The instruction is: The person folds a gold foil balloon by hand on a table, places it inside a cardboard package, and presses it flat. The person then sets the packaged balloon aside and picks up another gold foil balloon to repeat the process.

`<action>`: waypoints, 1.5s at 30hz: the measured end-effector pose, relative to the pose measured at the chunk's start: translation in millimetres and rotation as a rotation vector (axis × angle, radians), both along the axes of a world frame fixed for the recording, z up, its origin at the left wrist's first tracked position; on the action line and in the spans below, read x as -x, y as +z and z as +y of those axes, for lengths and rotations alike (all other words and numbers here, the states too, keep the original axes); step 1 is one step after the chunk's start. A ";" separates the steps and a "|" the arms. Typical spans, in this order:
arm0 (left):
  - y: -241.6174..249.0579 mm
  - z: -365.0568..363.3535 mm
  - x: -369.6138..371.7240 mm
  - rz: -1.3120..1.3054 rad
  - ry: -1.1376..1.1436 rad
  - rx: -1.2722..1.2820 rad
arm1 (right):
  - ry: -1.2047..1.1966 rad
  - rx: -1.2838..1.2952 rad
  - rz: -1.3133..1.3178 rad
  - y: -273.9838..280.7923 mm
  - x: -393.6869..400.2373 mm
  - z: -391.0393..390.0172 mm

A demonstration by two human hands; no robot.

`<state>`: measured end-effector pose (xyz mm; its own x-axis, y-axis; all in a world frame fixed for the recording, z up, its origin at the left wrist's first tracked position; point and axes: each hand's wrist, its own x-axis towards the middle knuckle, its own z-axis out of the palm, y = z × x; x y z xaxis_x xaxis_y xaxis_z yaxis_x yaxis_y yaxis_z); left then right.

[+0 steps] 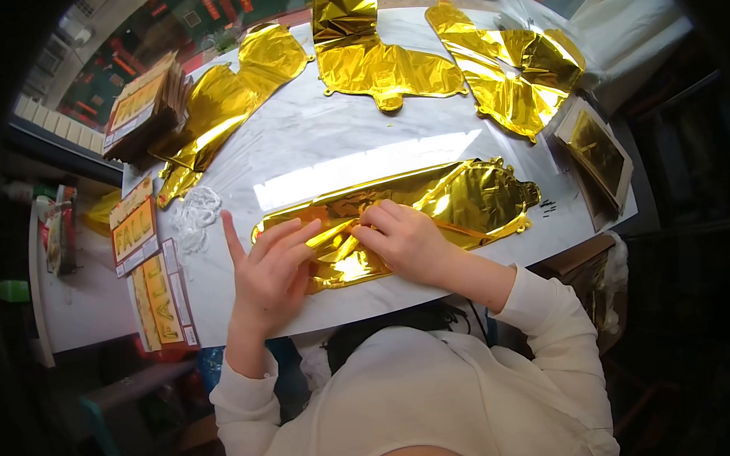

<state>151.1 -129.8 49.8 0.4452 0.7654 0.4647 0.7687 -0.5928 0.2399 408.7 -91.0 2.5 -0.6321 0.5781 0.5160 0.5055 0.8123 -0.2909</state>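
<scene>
A flat gold foil balloon [486, 197] lies across the table right in front of me, its surface creased and shiny. My right hand [404, 236] rests over its middle, fingers curled and pinched on the foil. Over the balloon's left part hovers my left hand [271, 271], with the fingers spread and the index finger pointing away from me. The fingertips of both hands are close together near a fold. Left of my left hand is a small heap of white string [197, 217].
Three more gold foil balloons lie along the far side: left [233, 103], middle [391, 68] and right [497, 79]. Cards printed FALL [135, 230] lie at the left edge, below a stack of packages [144, 103]. Another stack [596, 157] stands on the right, near small dark bits [549, 208].
</scene>
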 end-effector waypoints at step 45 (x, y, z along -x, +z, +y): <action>-25.0 29.6 26.0 -0.149 0.200 0.174 | 0.032 -0.078 0.014 4.6 -2.8 2.7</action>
<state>125.0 -100.1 24.8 0.2147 0.9047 0.3680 0.8149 -0.3736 0.4431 411.5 -88.3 7.1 -0.6419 0.5157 0.5675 0.4755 0.8483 -0.2329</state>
